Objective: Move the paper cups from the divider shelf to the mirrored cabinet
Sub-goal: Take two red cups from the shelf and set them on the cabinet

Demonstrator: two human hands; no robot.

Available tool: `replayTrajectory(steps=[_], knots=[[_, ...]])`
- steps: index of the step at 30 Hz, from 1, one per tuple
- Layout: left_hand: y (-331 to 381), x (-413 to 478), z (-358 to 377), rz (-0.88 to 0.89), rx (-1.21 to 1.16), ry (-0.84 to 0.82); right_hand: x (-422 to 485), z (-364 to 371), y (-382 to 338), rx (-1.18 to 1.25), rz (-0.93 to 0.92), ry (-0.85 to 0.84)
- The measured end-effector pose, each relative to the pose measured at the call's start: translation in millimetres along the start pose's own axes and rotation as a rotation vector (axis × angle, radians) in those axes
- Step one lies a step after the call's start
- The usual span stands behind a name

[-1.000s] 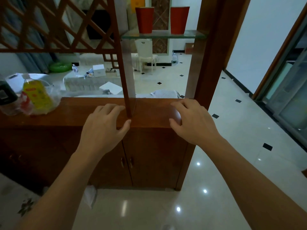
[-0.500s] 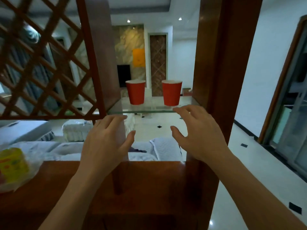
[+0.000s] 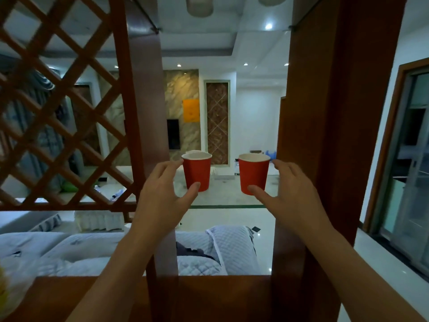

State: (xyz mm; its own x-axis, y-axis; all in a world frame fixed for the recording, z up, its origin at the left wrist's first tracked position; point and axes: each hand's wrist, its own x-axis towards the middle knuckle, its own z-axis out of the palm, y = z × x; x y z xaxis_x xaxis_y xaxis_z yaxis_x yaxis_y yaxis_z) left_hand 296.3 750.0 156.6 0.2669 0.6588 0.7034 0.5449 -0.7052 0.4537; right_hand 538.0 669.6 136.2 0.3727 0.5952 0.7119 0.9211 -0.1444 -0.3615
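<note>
From my remote station I see two red paper cups with white interiors standing upright on the clear glass divider shelf (image 3: 227,206), which spans the gap between two brown wooden posts. Taking that shelf as reference: the left red paper cup (image 3: 196,173) stands toward its left end, with a dented rim; the right red paper cup (image 3: 253,173) stands toward its right end, well apart from the first. My left hand (image 3: 162,198) is raised in front of the shelf at the left cup, fingers (image 3: 170,167) spread apart, a fingertip at the cup's rim on its left side and the thumb at the lower wall; I cannot tell whether either presses the cup. My right hand (image 3: 291,196) mirrors it at the right cup, fingers apart, the thumb tip at the cup's base and the upper fingertips just beside the rim on its right. Left of the shelf stands a brown wooden lattice panel (image 3: 58,108). Below the shelf lies the brown wooden bench (image 3: 222,296), and beyond it a pale blue quilted cover (image 3: 229,245).
</note>
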Motion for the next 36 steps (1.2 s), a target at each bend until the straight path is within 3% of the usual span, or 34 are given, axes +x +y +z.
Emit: replayTrajectory(steps=[5, 16, 26, 36], knots=[[-21.3, 27.9, 27.3, -0.179, -0.058, -0.136, 22.3, 13.0, -3.4, 0.129, 0.154, -0.045], [-33.6, 75.1, 60.1, -0.249, -0.335, -0.187, 43.3, 30.5, -8.2, 0.376, 0.253, -0.108], [-21.7, 58.2, 42.3, -0.173, -0.482, -0.079, 33.6, 15.9, -15.2, 0.454, 0.189, -0.009], [-16.8, -32.0, -4.5, -0.112, -0.675, 0.052, -40.2, -24.4, -30.7, 0.564, 0.113, 0.135]])
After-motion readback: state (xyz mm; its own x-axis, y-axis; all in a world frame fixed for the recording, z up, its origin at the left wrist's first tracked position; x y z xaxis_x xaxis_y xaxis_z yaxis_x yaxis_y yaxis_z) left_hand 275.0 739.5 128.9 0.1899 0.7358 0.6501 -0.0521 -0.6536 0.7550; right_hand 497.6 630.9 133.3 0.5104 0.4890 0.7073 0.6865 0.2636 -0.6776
